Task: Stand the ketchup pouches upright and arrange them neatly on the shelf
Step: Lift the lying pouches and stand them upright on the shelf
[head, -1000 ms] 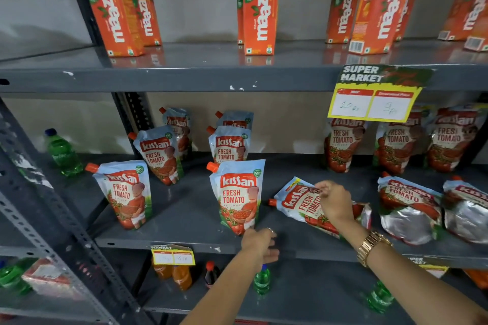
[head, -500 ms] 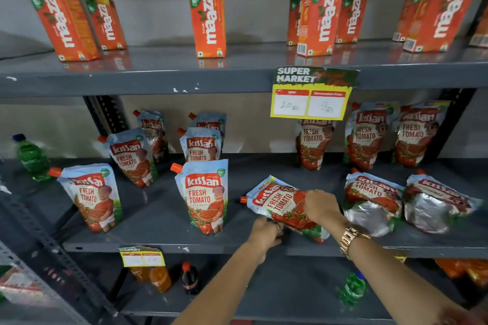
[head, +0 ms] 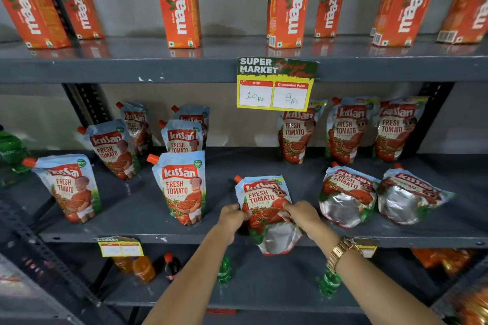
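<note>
foil-bottomed red and pale blue ketchup pouch [head: 266,206] overhangs the near edge of the dark grey metal shelf [head: 137,208], long axis near to far, orange spout at the far left. left hand [head: 232,217] and right hand [head: 303,215] pinch its left and right sides, fingers closed on it. farther right, two pouches [head: 346,192] lie flat.

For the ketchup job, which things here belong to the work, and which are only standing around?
Part of the job:
- held pouch, gripped by left hand and right hand
- two lying pouches
- upright pouches, e.g.
- middle shelf

Just around:
- juice cartons
- price tag
- bottles below
</note>
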### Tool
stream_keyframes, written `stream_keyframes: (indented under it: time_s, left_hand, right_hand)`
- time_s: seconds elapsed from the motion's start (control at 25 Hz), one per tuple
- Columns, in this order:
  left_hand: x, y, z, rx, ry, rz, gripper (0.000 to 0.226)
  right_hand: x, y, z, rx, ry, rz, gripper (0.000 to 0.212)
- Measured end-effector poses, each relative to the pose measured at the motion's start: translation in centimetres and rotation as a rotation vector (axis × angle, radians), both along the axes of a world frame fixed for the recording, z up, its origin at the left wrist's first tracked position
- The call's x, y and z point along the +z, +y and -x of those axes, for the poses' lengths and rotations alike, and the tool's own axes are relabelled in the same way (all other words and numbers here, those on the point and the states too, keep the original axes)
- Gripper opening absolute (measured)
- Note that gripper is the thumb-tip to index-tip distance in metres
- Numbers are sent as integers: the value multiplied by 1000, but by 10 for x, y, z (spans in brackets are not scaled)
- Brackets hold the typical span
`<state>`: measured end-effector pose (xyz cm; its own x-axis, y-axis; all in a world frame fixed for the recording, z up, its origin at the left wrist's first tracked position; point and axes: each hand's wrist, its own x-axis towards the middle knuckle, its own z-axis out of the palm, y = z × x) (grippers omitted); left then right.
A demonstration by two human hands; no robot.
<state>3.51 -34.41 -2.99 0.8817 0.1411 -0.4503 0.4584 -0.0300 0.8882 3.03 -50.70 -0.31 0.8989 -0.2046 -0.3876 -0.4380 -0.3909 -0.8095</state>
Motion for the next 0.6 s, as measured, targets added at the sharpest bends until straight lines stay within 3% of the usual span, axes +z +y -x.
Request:
stream_keyframes:
  time_s: [0.2,0.32,0.4,0.6]
  left_hand:
    - [6,-2,-3,18,47,-48,17]
    - [11,-5,2,45,25,-33,22]
    - [18,-8,5,58,-30,11,32]
    - [52,-6,-9,99,-263,84,26]
  right_hand:
    - [-3,1,-9,-86,23,-108,20]
    - [2,10,-9,-120,-11,91,24]
    - [9,14,-6,-146,-75,160,20]
    - [24,17,-10,-238,-369,111,20]
